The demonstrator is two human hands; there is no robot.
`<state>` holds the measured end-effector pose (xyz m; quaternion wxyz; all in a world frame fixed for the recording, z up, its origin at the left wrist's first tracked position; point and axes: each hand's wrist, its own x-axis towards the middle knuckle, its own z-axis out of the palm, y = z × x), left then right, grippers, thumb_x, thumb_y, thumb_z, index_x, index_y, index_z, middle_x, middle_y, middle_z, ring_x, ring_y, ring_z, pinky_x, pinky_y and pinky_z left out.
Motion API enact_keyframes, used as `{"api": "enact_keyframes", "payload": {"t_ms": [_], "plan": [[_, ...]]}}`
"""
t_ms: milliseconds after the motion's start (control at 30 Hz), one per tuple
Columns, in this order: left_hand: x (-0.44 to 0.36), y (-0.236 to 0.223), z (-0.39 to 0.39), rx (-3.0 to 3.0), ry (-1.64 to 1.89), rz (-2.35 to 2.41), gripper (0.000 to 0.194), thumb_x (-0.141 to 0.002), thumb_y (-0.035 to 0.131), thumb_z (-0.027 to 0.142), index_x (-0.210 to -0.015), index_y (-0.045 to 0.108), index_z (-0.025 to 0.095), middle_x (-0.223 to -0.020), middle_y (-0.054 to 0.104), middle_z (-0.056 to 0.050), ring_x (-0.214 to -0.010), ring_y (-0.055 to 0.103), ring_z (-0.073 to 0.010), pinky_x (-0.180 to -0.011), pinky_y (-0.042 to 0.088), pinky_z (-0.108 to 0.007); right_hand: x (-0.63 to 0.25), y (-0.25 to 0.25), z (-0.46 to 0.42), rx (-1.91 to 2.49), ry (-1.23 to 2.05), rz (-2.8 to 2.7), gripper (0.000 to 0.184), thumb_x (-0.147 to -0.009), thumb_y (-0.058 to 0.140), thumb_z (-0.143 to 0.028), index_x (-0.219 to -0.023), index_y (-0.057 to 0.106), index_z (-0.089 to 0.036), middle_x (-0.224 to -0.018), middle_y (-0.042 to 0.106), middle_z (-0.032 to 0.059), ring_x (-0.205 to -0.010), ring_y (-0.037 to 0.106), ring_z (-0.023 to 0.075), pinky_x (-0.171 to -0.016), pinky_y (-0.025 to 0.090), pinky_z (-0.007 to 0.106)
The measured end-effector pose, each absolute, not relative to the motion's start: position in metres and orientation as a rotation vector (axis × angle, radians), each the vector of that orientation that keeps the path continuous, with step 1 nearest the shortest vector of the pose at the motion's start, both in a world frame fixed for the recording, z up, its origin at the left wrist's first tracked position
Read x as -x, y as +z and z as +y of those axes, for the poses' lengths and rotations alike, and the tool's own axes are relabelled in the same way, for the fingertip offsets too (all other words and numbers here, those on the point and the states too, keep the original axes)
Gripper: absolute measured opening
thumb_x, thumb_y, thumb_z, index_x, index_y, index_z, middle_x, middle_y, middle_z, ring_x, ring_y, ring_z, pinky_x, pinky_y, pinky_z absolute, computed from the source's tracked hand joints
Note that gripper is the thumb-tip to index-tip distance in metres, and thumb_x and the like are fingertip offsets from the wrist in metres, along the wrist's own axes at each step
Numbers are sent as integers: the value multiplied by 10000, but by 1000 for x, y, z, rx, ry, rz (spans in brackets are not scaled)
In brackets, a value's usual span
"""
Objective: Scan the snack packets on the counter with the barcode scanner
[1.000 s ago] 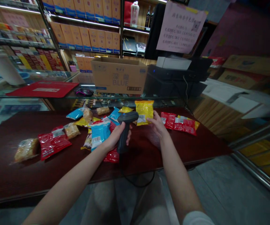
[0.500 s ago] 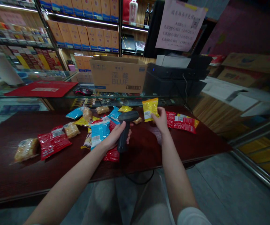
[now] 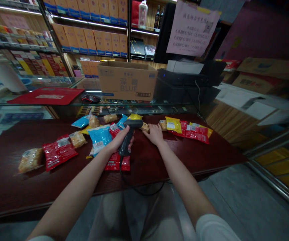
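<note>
My left hand [image 3: 123, 140] is wrapped round the handle of a black barcode scanner [image 3: 126, 137], its head pointing right and its cable hanging down. My right hand [image 3: 156, 134] is low over the table, fingers stretched and apart, beside a small clear-wrapped pastry [image 3: 145, 127]; whether it touches the wrapper I cannot tell. Right of it lie a yellow snack bag [image 3: 173, 125], another small wrapped pastry [image 3: 163, 125] and red snack bags [image 3: 197, 133]. Behind and under my left hand are a blue snack bag [image 3: 99, 138] and a red bag [image 3: 123, 162], partly hidden.
Farther left on the dark wooden table [image 3: 6, 180] lie a red bag [image 3: 59, 152] and wrapped pastries [image 3: 30, 160]. A glass counter behind holds a cardboard box [image 3: 128, 82], a mouse [image 3: 90, 99] and a printer [image 3: 189, 83]. The scanner cable [image 3: 144, 194] loops below the table edge.
The yellow snack bag has gone from my right hand onto the red bags at right. That hand has moved left and down to the small pastry. The scanner has shifted slightly left.
</note>
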<state>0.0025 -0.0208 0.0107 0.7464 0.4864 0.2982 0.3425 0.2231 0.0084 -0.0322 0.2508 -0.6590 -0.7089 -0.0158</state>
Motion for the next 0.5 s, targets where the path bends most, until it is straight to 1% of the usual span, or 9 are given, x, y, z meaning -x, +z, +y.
{"api": "enact_keyframes", "payload": {"t_ms": [67, 133, 200, 267, 333, 367, 500], "plan": [[-3, 10, -21, -1055, 764, 670, 680, -671, 657, 800, -920, 492, 190, -547, 549, 47, -378, 481, -104, -334, 426, -219, -229, -36, 14, 1780, 46, -1811, 331, -819, 651, -325, -1092, 624, -139, -1108, 687, 171, -1108, 610, 314, -1087, 368, 498], [-3, 11, -22, -1054, 791, 673, 687, -668, 657, 802, -937, 490, 191, -551, 549, 50, -380, 482, -104, -338, 429, -221, -243, -33, 16, 1693, 189, -1531, 283, -789, 662, -349, -998, 616, -163, -1049, 688, 153, -1043, 630, 304, -989, 457, 468], [-5, 13, -26, -1068, 823, 654, 694, -668, 658, 801, -959, 490, 193, -560, 549, 55, -386, 487, -106, -346, 435, -226, -256, -24, 15, 1514, 493, -1210, 295, -803, 635, -439, -954, 599, -189, -955, 698, 111, -920, 666, 270, -870, 525, 423], [-8, 15, -31, -1084, 848, 628, 688, -683, 650, 795, -980, 492, 194, -573, 555, 57, -394, 498, -109, -359, 442, -232, -263, -15, 11, 1261, 903, -961, 338, -858, 546, -525, -953, 601, -204, -875, 715, 78, -799, 689, 231, -778, 557, 379], [-11, 18, -37, -1092, 864, 600, 679, -702, 633, 792, -990, 496, 191, -584, 561, 56, -402, 506, -108, -372, 443, -233, -264, -6, 4, 1028, 1238, -813, 391, -910, 456, -555, -978, 618, -205, -877, 746, 82, -771, 705, 217, -746, 571, 356], [-12, 19, -40, -1096, 868, 590, 676, -709, 626, 792, -988, 499, 189, -587, 564, 55, -405, 509, -107, -378, 442, -233, -262, -3, 1, 949, 1342, -770, 401, -928, 431, -548, -992, 627, -204, -903, 760, 89, -787, 712, 215, -748, 576, 349], [-14, 22, -48, -1117, 864, 564, 676, -716, 616, 795, -977, 509, 180, -588, 559, 56, -412, 508, -103, -390, 440, -235, -254, 3, -7, 822, 1508, -699, 330, -961, 412, -424, -1038, 643, -202, -976, 776, 78, -819, 727, 199, -748, 585, 321]]}}
